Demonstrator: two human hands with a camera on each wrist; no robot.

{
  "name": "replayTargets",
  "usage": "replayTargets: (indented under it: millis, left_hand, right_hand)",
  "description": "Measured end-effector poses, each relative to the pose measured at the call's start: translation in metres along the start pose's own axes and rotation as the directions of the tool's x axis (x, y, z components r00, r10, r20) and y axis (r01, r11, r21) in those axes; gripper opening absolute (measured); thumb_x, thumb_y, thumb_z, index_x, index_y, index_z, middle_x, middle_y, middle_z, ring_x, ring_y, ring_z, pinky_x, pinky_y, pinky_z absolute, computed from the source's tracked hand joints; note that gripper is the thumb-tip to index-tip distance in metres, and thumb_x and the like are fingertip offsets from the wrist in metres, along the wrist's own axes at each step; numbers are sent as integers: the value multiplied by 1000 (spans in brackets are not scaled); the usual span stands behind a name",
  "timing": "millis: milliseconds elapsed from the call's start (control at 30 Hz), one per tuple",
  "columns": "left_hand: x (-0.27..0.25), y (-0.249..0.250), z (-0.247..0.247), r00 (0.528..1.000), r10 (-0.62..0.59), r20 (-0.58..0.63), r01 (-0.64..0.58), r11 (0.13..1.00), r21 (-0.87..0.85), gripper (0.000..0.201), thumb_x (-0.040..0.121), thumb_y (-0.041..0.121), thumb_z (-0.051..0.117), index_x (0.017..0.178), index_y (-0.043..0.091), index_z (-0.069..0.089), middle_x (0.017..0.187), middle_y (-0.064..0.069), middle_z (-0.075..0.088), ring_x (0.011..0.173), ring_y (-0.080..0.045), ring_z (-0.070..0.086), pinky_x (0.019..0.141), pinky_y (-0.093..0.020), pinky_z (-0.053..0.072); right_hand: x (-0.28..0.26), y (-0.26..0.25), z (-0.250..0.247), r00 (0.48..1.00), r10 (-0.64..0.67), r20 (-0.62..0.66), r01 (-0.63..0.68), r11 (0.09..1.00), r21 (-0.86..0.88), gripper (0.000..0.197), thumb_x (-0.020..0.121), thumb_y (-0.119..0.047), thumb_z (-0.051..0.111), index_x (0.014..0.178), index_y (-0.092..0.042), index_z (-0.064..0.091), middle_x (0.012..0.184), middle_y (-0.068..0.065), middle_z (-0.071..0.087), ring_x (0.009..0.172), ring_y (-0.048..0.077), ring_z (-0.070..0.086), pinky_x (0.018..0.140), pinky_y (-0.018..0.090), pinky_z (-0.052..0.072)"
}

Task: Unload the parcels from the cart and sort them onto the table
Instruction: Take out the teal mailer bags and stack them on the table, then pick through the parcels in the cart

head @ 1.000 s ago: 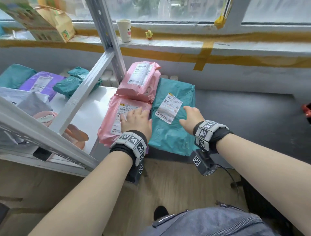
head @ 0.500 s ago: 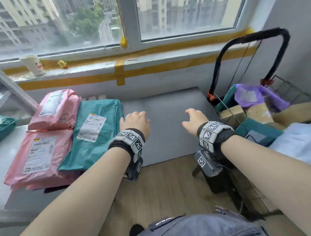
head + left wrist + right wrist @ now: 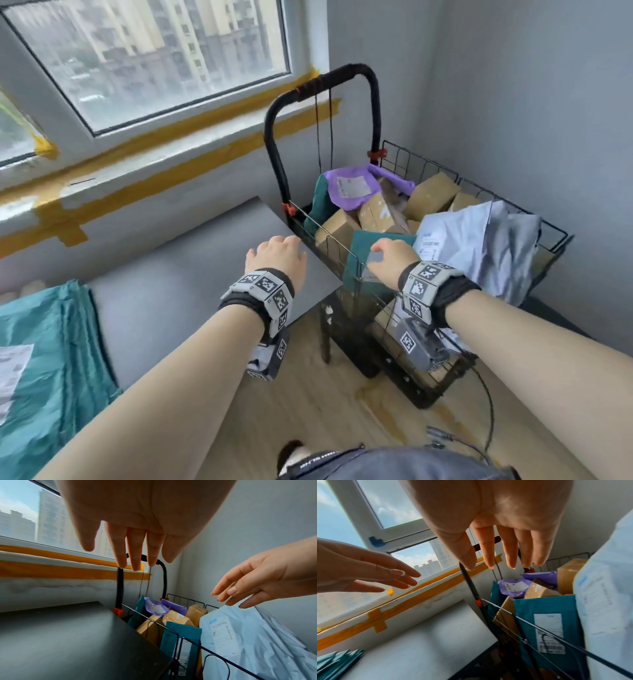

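- Table [image 3: 191, 281], dark grey top, runs under the window; one teal mailer [image 3: 51, 359] with a white label lies on its left end, print too blurry to read.
- Cart [image 3: 479, 192], black wire basket with a tall black loop handle, sits right against the table's right end in the corner.
- Parcels in the cart, as far as I can count: one big pale blue-grey bag [image 3: 479, 246] with a white label, two teal mailers (one upright at the near wire wall [image 3: 363, 253], one at the back left), two purple bags [image 3: 352, 188] at the back, one with a label, and at least five brown cardboard boxes [image 3: 431, 195]. None of the labels are readable.
- Left hand [image 3: 277, 257] hovers over the table's right corner, fingers straight and loose, holding nothing.
- Right hand [image 3: 394, 257] is over the cart's near edge, above the upright teal mailer, fingers stretched out, empty too.
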State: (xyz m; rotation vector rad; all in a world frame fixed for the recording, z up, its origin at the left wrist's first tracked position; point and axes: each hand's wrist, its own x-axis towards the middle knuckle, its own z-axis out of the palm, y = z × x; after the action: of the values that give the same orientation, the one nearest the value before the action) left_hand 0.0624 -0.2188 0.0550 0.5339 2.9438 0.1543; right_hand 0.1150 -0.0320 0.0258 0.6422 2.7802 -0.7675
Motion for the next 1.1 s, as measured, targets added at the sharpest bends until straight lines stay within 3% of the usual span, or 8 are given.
replayTargets:
  millis: [167,300,467,633,767,933,1000,1100]
  left_hand:
    - [37,37,6,993,115,23,-115,993,-7,35,98,32,37,128,20,51,125,-5,55,117,-29,51,103,-44,36]
    - [79,56,15,978,198,64,-197,980,-11,34,97,33,39,124,18,53,119,-6,56,111,-30,54,95,-44,42]
    - [143,60,22,959,259,113,-256,966,-37,30,96,32,39,117,16,54,114,-8,56,104,-31,57,88,-43,47]
    - [213,47,26,946,272,178,-256,961,-104,34,96,31,40,124,17,53,122,-8,54,109,-31,56,91,-42,49]
    - [257,39,31,938,269,217,-248,961,-120,37,97,28,40,129,14,52,125,-10,52,110,-29,56,90,-37,48]
    - [289,36,44,931,242,272,-219,969,-114,36,98,26,42,130,14,53,126,-10,52,106,-28,58,86,-34,47]
    - [302,36,50,929,230,290,-202,971,-125,37,98,27,42,130,14,53,125,-10,53,105,-28,59,87,-35,49]
    - [324,41,58,931,208,299,-172,974,-145,35,97,26,43,126,12,56,121,-11,55,100,-29,59,85,-36,51]
  right_hand:
    - [10,35,-8,996,92,-4,-91,994,55,42,92,-23,52,132,-12,48,133,12,51,117,29,53,97,33,44]
    - [33,52,-15,987,158,-10,-157,985,75,41,92,-22,52,132,-10,50,136,10,50,122,26,50,101,32,41]
    - [83,51,-21,976,218,13,-218,973,81,35,93,-15,49,122,1,58,128,17,58,118,30,53,101,36,43]
    - [141,33,-13,976,206,63,-209,978,30,33,96,-17,46,124,-5,60,130,13,56,119,28,52,99,31,41]
    - [177,27,7,976,184,117,-181,983,-31,31,96,-17,45,113,-1,65,132,13,51,113,29,55,98,35,44]
    - [210,32,30,949,198,245,-190,980,-57,34,96,-18,45,126,-5,55,144,6,40,119,27,53,104,36,41]
    - [224,34,32,956,175,234,-166,984,-57,32,95,-17,46,122,-4,59,142,6,42,121,27,51,104,33,39]
    - [251,35,17,980,169,105,-169,986,-12,30,93,-12,45,114,-5,65,132,7,50,115,28,53,91,25,40]
